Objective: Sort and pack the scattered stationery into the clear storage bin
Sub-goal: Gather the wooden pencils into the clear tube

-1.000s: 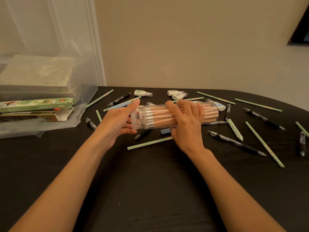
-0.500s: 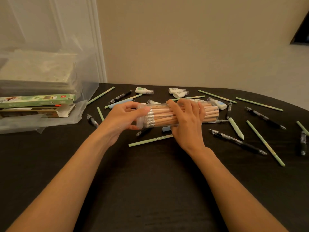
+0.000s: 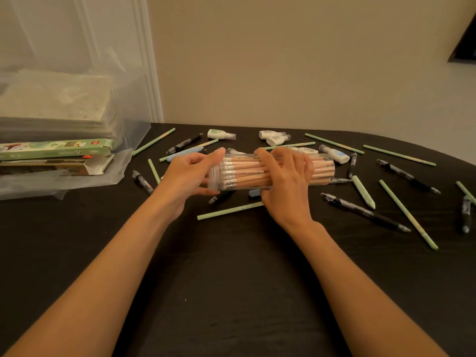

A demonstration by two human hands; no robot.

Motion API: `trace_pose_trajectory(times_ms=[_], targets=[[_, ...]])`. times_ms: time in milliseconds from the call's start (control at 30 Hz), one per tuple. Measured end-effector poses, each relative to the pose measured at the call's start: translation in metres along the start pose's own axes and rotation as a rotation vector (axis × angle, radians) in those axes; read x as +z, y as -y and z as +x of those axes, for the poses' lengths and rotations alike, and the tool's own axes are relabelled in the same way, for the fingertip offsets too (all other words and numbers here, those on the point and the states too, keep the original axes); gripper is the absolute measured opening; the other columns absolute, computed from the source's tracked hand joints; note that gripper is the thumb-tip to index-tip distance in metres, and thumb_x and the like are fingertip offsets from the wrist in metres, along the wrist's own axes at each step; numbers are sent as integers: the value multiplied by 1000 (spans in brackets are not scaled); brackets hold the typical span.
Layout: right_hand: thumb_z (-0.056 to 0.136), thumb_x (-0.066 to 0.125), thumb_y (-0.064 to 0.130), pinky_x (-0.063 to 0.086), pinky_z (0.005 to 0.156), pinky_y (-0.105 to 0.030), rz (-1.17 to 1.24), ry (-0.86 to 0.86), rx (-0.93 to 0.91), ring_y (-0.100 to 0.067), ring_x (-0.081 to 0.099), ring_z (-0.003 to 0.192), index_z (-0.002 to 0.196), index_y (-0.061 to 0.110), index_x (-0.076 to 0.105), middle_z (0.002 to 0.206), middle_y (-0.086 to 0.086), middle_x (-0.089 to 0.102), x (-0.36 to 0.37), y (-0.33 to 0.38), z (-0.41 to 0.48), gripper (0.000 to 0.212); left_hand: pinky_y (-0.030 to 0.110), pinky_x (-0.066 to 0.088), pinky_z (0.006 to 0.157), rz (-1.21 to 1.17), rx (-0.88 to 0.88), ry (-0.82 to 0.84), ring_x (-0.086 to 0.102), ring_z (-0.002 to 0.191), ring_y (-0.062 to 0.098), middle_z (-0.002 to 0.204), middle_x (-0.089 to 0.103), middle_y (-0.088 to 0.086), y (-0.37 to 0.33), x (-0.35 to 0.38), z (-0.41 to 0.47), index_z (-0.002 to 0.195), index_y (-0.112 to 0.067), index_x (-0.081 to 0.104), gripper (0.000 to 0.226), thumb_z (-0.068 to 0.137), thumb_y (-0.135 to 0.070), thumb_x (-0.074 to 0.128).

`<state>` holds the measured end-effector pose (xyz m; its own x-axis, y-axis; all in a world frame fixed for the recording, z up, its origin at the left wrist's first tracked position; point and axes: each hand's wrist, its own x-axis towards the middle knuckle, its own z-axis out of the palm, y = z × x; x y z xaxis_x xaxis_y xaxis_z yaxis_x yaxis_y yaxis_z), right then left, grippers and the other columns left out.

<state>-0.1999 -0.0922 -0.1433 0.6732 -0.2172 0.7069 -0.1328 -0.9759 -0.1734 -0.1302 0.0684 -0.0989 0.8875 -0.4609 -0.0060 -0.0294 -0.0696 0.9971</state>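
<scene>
Bin (image 3: 123, 112) sits well left of L hand, on the table (image 3: 231, 279), w/ a green box (image 3: 59, 148) and other flat packs inside. L hand (image 3: 188, 176) grips the lid (image 3: 213, 173) end of the tube (image 3: 244, 173): thumb on top, fingers curled under. Tube is clear and lies sideways btwn both hands, packed w/ pencils, eraser ends toward the lid. Can't tell if it's lifted or resting on the table. R hand (image 3: 286, 184) wraps its middle, fingers over the top.

Handling, my guess: stiff hard plastic, smooth so a bit slippery, fairly heavy since it's full. Lid may pop and spill pencils. Best hold = around the middle, w/ other hand capping the lid end, kept level.

Loose green pencil (image 3: 229, 210) lies just on the near side of R hand. Pens (image 3: 365, 212) and more green pencils are right of it, tape (image 3: 221, 134) beyond the hands.
</scene>
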Motion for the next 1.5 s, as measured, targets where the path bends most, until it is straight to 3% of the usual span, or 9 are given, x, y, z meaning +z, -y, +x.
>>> trace_pose_trajectory(times_ms=[233, 467, 633, 700, 1000, 1233, 1300, 1400, 1500], targets=[[67, 73, 3, 17, 110, -49, 1, -7, 44, -33, 39, 123, 129, 22, 52, 127, -14, 48, -3, -1, 0, 68, 24, 51, 62, -31, -114, -93, 65, 83, 19, 96, 65, 7, -1, -3, 3, 123, -12, 53, 48, 91, -48, 48], [65, 75, 4, 18, 108, -49, -3, -9, -11, -25, 27, 119, 127, 20, 53, 125, -15, 49, 0, 1, 0, 69, 33, 55, 77, -28, -113, -53, 64, 91, 21, 107, 64, 11, -1, -1, 1, 125, -18, 50, 45, 89, -44, 54], [64, 76, 5, 18, 108, -50, 3, 1, -5, -24, 26, 119, 127, 20, 53, 125, -15, 49, -1, 2, -1, 69, 29, 55, 70, -22, -80, -42, 64, 87, 19, 99, 64, 8, -2, -1, 0, 89, -23, 53, 17, 88, -40, 56], [65, 76, 5, 17, 109, -49, 4, 9, -3, -25, 26, 119, 128, 20, 53, 126, -15, 49, -2, 2, -1, 68, 29, 54, 70, -24, -64, -39, 64, 85, 18, 96, 64, 5, -2, -1, 0, 85, -25, 53, 15, 88, -39, 56], [68, 72, 3, 14, 110, -45, 27, 25, 55, -31, 37, 123, 129, 21, 52, 127, -13, 48, -4, 1, -2, 68, 34, 54, 82, 15, 85, 74, 58, 104, 15, 114, 61, 2, 2, -5, 1, 108, -22, 60, 24, 85, -25, 63], [71, 71, 6, 15, 111, -46, 76, 58, 88, -32, 36, 127, 132, 20, 50, 130, -13, 46, -10, 3, -2, 66, 4, 48, 66, 207, 357, 200, 54, 98, 1, 113, 51, -11, 2, -1, -1, 102, -30, 49, 53, 71, 7, 71], [71, 71, 6, 15, 111, -46, 82, 55, 91, -32, 36, 127, 132, 20, 50, 130, -13, 46, -10, 3, -2, 66, 9, 48, 73, 158, 354, 203, 50, 104, 0, 121, 47, -12, 1, 2, -2, 115, -28, 46, 59, 69, -3, 74], [72, 69, 5, 14, 111, -46, 71, 49, 88, -30, 35, 127, 132, 22, 49, 131, -12, 45, -9, 3, -1, 66, 25, 40, 96, 100, 275, 45, 42, 118, 4, 135, 44, -7, 1, 2, 2, 133, -25, 39, 63, 77, -44, 60], [70, 71, 4, 17, 110, -47, 50, 30, 59, -31, 37, 124, 130, 22, 51, 129, -12, 47, -6, 3, -2, 66, 25, 49, 80, 278, 149, -9, 59, 90, 9, 116, 61, 3, 4, 1, 4, 118, -21, 51, 45, 92, -54, 34]])
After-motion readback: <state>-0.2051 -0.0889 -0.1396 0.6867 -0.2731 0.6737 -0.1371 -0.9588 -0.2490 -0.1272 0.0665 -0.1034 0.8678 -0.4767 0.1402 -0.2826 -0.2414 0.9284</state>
